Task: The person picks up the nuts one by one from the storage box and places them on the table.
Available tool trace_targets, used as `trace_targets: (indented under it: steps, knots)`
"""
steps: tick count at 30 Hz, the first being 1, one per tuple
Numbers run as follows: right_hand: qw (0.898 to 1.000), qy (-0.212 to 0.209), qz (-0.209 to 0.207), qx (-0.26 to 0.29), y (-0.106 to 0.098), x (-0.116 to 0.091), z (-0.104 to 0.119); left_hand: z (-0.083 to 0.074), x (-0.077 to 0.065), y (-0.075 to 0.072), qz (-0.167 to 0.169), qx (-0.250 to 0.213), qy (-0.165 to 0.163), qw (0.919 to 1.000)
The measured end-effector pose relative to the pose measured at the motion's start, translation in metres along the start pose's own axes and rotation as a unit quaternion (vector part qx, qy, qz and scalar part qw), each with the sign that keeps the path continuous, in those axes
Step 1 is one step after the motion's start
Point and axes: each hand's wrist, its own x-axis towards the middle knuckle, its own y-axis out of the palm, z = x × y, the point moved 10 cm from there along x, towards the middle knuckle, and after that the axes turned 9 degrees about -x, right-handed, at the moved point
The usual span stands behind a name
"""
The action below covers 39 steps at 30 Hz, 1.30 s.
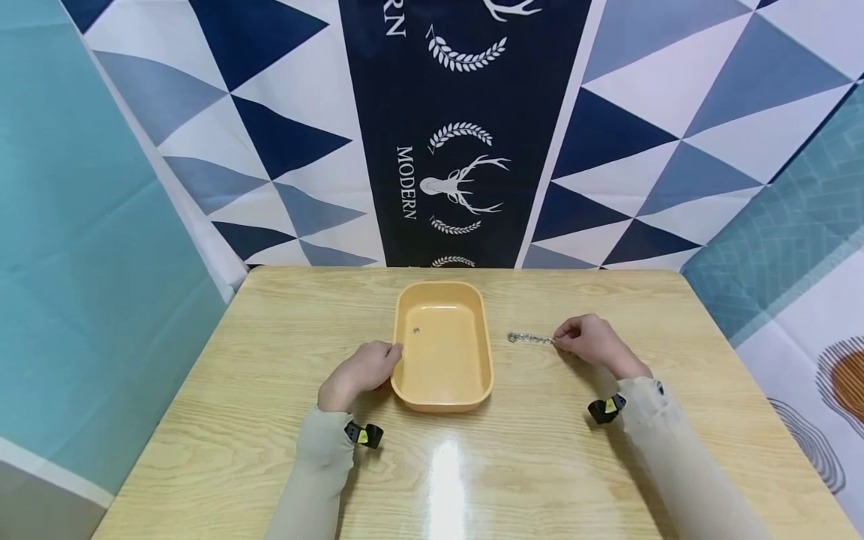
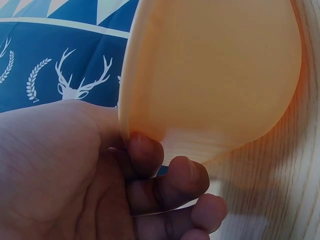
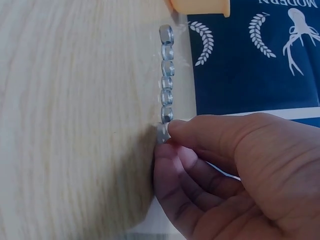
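Observation:
An orange-yellow plastic tray [image 1: 442, 375] stands on the table, with a small metal nut [image 1: 415, 330] inside near its left wall. My left hand [image 1: 364, 367] grips the tray's left rim, thumb over the edge and fingers curled against the outside in the left wrist view. To the right of the tray, several shiny metal nuts [image 3: 167, 82] lie in a straight row. My right hand [image 1: 594, 345] is at the row's right end. There its thumb and fingertips pinch the end nut [image 3: 162, 132], which is partly hidden by them.
The light wood table [image 1: 270, 450] ends at a patterned blue and white cloth [image 1: 459, 135] hanging behind it. Teal cloth [image 1: 88, 225] hangs at the left side. Each wrist wears a small black camera [image 1: 606, 409].

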Motion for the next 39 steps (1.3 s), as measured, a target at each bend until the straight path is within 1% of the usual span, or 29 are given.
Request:
trace_targets:
  steps: [4,11,22,39]
  knots:
    - [1.0,0.005,-0.001,0.003,0.0014,-0.0033,-0.0033,-0.0005,0.0005,0.0019,0.003,-0.004,0.003,1.0]
    - [1.0,0.013,-0.011,-0.003,-0.0006,-0.0028,-0.0082,-0.0006,0.0037,0.0017,0.0,-0.003,0.003,1.0]
    - [0.999,0.004,-0.026,-0.027,-0.0012,-0.0006,-0.0054,-0.0021,0.0027,0.0016,-0.001,0.0,0.003,1.0]
    - [0.999,0.003,-0.03,-0.034,0.0017,-0.0006,-0.0041,-0.0003,0.0013,0.0008,-0.001,0.002,-0.004,1.0]
